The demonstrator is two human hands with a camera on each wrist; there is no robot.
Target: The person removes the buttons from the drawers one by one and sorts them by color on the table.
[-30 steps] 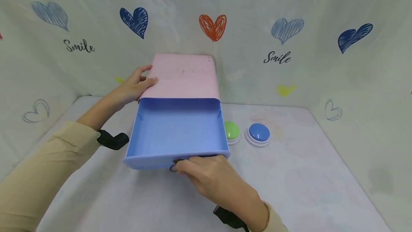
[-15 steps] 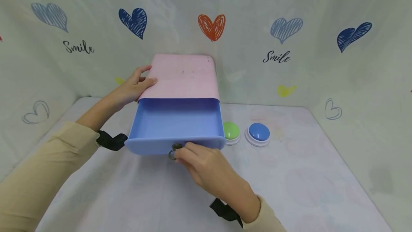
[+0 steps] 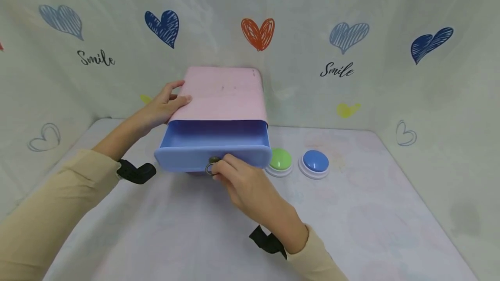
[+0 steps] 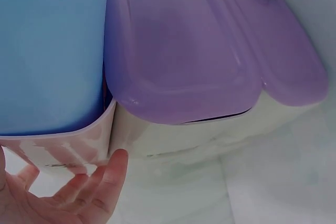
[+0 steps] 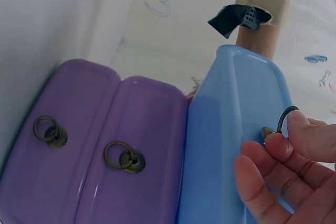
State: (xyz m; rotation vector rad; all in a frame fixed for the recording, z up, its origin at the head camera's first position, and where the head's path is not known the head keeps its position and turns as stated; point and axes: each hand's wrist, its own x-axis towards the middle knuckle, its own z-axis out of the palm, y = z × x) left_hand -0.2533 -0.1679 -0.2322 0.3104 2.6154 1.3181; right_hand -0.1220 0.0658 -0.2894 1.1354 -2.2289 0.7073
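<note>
A pink drawer cabinet [image 3: 222, 94] stands against the back wall, its blue drawer [image 3: 181, 158] partly pulled out. The inside that shows of the drawer is bare blue plastic. My right hand [image 3: 248, 187] pinches the dark metal ring pull [image 5: 283, 118] on the drawer front between thumb and fingers. My left hand [image 3: 166, 103] rests against the cabinet's left side, thumb on the top edge, fingers spread along the side wall. Below the blue drawer, two purple drawers [image 5: 147, 129] with ring pulls are pushed in, seen in both wrist views.
To the right of the cabinet sit a green push button [image 3: 280, 158] and a blue push button [image 3: 315, 161] on white bases. A white cloth [image 3: 371, 211] covers the table. Behind hangs a curtain [image 3: 297, 8] printed with hearts.
The blue drawer has slid back into the pink cabinet, away from me, with my right hand moving along on its ring pull. My left hand has stayed in place.
</note>
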